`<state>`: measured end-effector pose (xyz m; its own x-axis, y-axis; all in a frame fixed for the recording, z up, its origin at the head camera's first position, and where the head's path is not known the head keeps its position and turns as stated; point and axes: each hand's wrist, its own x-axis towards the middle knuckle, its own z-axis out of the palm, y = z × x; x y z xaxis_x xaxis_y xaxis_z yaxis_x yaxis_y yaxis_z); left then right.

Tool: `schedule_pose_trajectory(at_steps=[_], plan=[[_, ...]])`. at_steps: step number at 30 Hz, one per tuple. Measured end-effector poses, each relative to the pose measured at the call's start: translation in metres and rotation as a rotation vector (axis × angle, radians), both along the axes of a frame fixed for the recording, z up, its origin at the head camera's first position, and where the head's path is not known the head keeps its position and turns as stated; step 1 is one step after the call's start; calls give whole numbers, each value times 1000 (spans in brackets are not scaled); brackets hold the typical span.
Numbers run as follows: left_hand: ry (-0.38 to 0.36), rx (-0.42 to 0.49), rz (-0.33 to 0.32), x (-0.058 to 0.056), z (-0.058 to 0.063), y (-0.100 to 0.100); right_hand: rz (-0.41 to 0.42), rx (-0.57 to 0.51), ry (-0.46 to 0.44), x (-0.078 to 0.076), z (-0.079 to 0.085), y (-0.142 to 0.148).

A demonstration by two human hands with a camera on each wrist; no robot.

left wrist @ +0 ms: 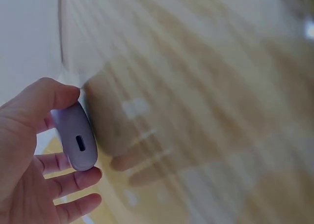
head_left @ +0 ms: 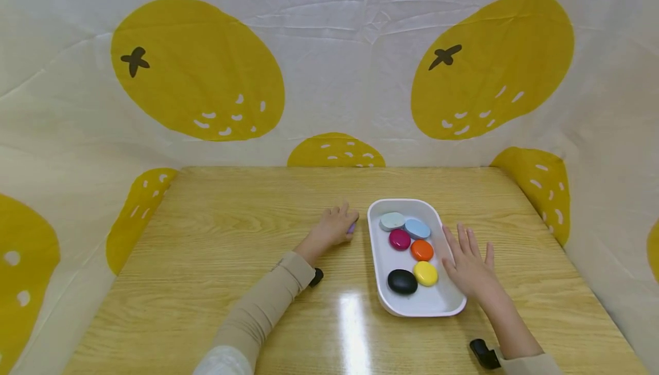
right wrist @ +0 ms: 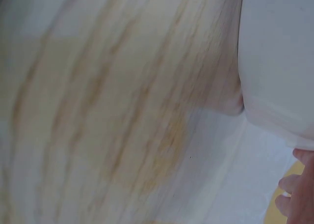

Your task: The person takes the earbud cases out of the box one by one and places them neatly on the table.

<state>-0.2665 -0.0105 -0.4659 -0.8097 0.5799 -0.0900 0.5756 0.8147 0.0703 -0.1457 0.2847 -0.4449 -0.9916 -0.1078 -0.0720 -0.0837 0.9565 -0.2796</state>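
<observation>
My left hand grips a purple rounded, pebble-shaped piece low over the table, left of the tray. In the left wrist view the thumb lies on one end and a finger on the other, and a small dark slot shows in its edge. My right hand, fingers spread, rests against the right rim of a white tray. Inside lie smooth rounded pieces: pale green, light blue, magenta, orange, yellow and black.
A wooden table lies under everything. White cloth printed with yellow fruit shapes hangs behind it and at both sides. Black wrist-worn parts stick out near the sleeves.
</observation>
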Motion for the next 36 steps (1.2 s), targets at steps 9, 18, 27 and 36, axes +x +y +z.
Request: schedule_pose_trajectory(at_steps=[9,18,27,36], plan=[[-22,-22,1,3,2,2,0,15,11,0,-1,1],[-61,-7,82,2,7,4,-1,30,0,-1,-4,3],[89,73,-30,5,29,19,1,10,21,0,-2,1],[199,70,-224,29,43,43,3,-1,17,0,-1,0]])
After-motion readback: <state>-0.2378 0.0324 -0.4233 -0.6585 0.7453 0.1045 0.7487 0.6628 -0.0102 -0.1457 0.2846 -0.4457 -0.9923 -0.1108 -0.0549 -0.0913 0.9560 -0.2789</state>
